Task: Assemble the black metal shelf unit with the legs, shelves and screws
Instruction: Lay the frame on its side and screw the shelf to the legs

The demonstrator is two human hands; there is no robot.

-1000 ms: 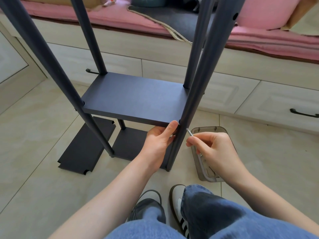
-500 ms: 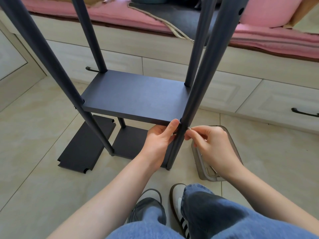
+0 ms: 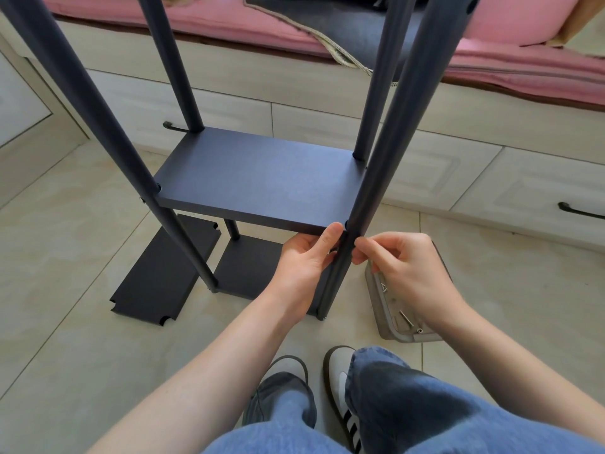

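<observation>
Four legs found upright: near right leg (image 3: 370, 198), near left leg (image 3: 98, 126), far left leg (image 3: 170, 60), far right leg (image 3: 376, 86). Bottom shelf (image 3: 248, 267) seated on the floor between them; middle shelf (image 3: 262, 178) raised and level, screw holes visible at its near corners. Third shelf (image 3: 163, 273) found loose on the floor, just left of the frame, not yet fitted.

Left hand (image 3: 304, 257) noted gripping the middle shelf's near right corner, thumb on top, fingers underneath. Right hand (image 3: 399, 260) pinched against the near right leg at shelf height; presumably on a screw, though none could be made out between the fingertips.

Grey tray (image 3: 389, 319) noted beside the right hand, a few small fasteners inside.

Judged roughly midway: two shelves of three placed, this corner being fastened, upper leg holes unused.
</observation>
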